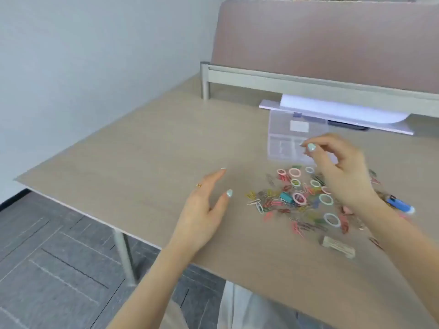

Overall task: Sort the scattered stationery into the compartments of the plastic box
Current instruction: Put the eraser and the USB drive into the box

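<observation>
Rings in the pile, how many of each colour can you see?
Pink rings: 4, one half behind the right hand
White or mint rings: 4
Yellow-green rings: 1
Total: 9 in view

Bare desk lies left of the stationery pile; plastic box stands just behind.
</observation>
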Tool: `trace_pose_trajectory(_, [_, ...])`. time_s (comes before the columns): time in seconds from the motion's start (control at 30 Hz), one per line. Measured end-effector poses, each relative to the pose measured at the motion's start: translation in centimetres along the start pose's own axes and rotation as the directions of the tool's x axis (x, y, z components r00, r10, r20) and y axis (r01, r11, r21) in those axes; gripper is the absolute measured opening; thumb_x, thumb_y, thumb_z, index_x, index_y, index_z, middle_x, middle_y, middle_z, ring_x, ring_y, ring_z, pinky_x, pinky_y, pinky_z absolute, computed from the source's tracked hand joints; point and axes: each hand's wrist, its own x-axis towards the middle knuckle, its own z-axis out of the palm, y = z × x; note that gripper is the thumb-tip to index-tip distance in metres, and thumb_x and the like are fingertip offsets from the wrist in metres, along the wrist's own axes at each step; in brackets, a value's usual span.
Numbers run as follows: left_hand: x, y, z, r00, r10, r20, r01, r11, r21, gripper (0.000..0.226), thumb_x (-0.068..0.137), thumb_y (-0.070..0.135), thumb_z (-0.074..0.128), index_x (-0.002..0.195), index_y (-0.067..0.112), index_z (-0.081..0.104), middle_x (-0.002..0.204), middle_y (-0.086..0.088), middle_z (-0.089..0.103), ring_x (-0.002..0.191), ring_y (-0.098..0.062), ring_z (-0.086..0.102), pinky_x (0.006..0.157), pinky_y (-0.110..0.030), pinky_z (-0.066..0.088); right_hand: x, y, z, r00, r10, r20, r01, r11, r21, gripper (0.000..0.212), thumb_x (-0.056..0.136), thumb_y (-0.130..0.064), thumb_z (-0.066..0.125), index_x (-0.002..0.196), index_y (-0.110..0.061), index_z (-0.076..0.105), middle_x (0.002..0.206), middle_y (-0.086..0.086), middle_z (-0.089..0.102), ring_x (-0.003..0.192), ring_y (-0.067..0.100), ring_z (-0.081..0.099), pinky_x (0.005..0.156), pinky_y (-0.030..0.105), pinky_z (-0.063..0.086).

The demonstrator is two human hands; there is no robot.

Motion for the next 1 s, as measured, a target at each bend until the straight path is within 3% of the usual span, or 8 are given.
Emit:
trace_pose_trajectory(0.1, [-0.5, 2.5, 3.3, 0.993, 0.084, 0.085, -0.085, 0.996, 0.009, 0.038, 0.089, 0.013, 0.055, 0.126, 0.02, 0.049, 0.121, 0.008, 0.051, 0.11, 0.003, 0.043, 0.09, -0.003, 0.027, -3.6, 0.9, -3.4, 0.986, 0.151, 0.064, -0.15, 0.988, -0.024, 0.018, 0.09, -0.013, 0.054, 0.094, -0.029, 0.061, 0.092, -0.026, 0.059, 0.085, -0.014, 0.053, 0.068, 0.002, 0.039])
trace_pose_trajectory(0.2, [-1.5, 5.0, 6.8, 0.974, 0.131, 0.186, -0.127, 0.991, -0.032, 0.033, 0.087, 0.009, 0.057, 0.117, 0.02, 0.057, 0.112, 0.011, 0.054, 0.106, 0.001, 0.047, 0.09, -0.005, 0.029, -7.5, 2.3, -6.0, 0.969, 0.24, 0.052, -0.239, 0.971, -0.03, 0.018, 0.089, -0.009, 0.055, 0.093, -0.025, 0.062, 0.092, -0.019, 0.061, 0.082, -0.01, 0.056, 0.068, 0.004, 0.04])
trace_pose_trajectory(0.4, [-3.2, 7.5, 12.0, 0.907, 0.275, 0.318, -0.332, 0.932, 0.142, 0.031, 0.08, 0.025, 0.056, 0.11, 0.023, 0.062, 0.105, 0.009, 0.055, 0.1, -0.011, 0.046, 0.089, -0.017, 0.03, -12.6, 6.0, -8.8, 0.95, 0.311, -0.014, -0.311, 0.942, -0.127, 0.022, 0.084, -0.002, 0.057, 0.091, -0.021, 0.065, 0.094, -0.003, 0.063, 0.087, 0.001, 0.055, 0.077, 0.002, 0.036])
trace_pose_trajectory(0.53, [-2.6, 7.9, 13.8, 0.849, 0.32, 0.421, -0.477, 0.808, 0.347, 0.031, 0.079, 0.027, 0.065, 0.11, 0.027, 0.062, 0.111, 0.005, 0.056, 0.101, -0.018, 0.043, 0.08, -0.027, 0.025, -11.7, 8.9, -9.9, 0.922, 0.361, -0.137, -0.385, 0.887, -0.253, 0.023, 0.082, -0.01, 0.059, 0.102, -0.019, 0.065, 0.105, 0.006, 0.059, 0.102, 0.02, 0.051, 0.089, 0.02, 0.037])
trace_pose_trajectory(0.63, [-1.2, 8.0, 14.4, 0.8, 0.379, 0.465, -0.562, 0.745, 0.36, 0.017, 0.074, 0.019, 0.071, 0.091, 0.022, 0.067, 0.097, 0.001, 0.061, 0.087, -0.024, 0.048, 0.072, -0.029, 0.026, -10.9, 10.8, -10.3, 0.876, 0.455, -0.159, -0.478, 0.779, -0.405, 0.032, 0.081, -0.019, 0.059, 0.113, -0.022, 0.059, 0.118, 0.005, 0.051, 0.112, 0.027, 0.041, 0.095, 0.033, 0.033])
trace_pose_trajectory(0.73, [0.9, 7.8, 15.0, 0.738, 0.422, 0.526, -0.621, 0.73, 0.286, 0.011, 0.075, 0.021, 0.071, 0.084, 0.021, 0.065, 0.09, 0.005, 0.062, 0.082, -0.015, 0.041, 0.07, -0.033, 0.033, -10.2, 12.7, -10.7, 0.812, 0.56, -0.163, -0.552, 0.648, -0.524, 0.037, 0.085, -0.032, 0.056, 0.121, -0.025, 0.052, 0.124, 0.004, 0.047, 0.119, 0.028, 0.036, 0.098, 0.038, 0.028])
trace_pose_trajectory(0.87, [5.2, 7.5, 14.8, 0.75, 0.365, 0.551, -0.486, 0.869, 0.087, 0.003, 0.085, 0.031, 0.059, 0.084, 0.028, 0.059, 0.074, 0.022, 0.049, 0.08, 0.003, 0.039, 0.074, -0.023, 0.03, -9.3, 14.3, -10.9, 0.823, 0.552, -0.138, -0.514, 0.618, -0.596, 0.026, 0.09, -0.03, 0.051, 0.114, -0.021, 0.056, 0.112, 0.005, 0.054, 0.108, 0.029, 0.044, 0.088, 0.036, 0.029])
trace_pose_trajectory(1.0, [13.2, 4.9, 14.4, 0.837, 0.24, 0.492, -0.247, 0.968, -0.052, 0.011, 0.087, 0.027, 0.056, 0.081, 0.035, 0.051, 0.086, 0.02, 0.055, 0.075, 0.012, 0.049, 0.066, -0.015, 0.037, -8.0, 15.0, -11.0, 0.862, 0.499, -0.093, -0.468, 0.709, -0.527, 0.012, 0.088, -0.022, 0.056, 0.098, -0.019, 0.062, 0.096, 0.002, 0.06, 0.089, 0.025, 0.054, 0.082, 0.04, 0.041])
